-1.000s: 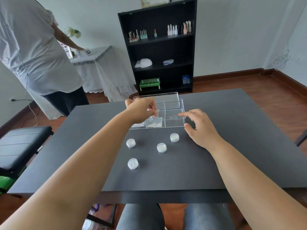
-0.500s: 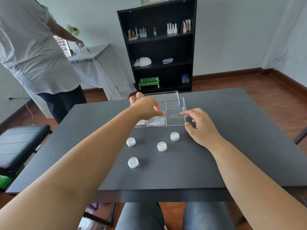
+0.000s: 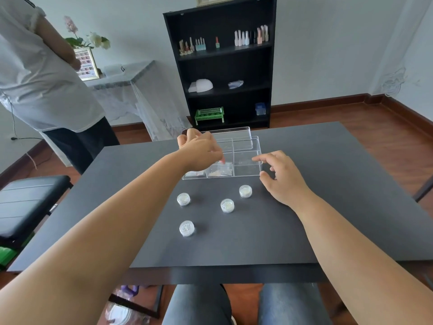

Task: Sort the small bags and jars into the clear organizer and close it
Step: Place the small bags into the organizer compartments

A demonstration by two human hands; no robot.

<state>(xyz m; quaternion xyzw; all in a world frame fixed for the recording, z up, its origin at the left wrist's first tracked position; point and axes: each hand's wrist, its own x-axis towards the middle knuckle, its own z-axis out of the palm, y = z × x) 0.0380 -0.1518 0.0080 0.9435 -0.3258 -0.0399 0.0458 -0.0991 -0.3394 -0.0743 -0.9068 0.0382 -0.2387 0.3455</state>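
Note:
The clear organizer (image 3: 247,170) stands open on the dark table (image 3: 328,184), its clear lid (image 3: 236,132) lying just behind it. Small bags (image 3: 219,172) lie in its front compartments. My left hand (image 3: 199,151) hovers over the organizer's left half with its fingers bent down into a compartment; the back of the hand hides whether they hold anything. My right hand (image 3: 281,177) is at the front right corner, fingers apart, with the index tip at the rim. Several small round jars with clear lids stand in front: jar (image 3: 183,199), jar (image 3: 227,205), jar (image 3: 245,191), jar (image 3: 186,228).
Another person in a white shirt (image 3: 35,73) stands at the table's far left corner. A black stool (image 3: 28,202) is to the left. A black shelf (image 3: 222,66) with bottles stands against the back wall. My knees are under the table's near edge.
My left hand has shifted right and dipped its fingers lower into the organizer. My right hand has stayed by the front right corner. The other person has pulled an arm back from the side table.

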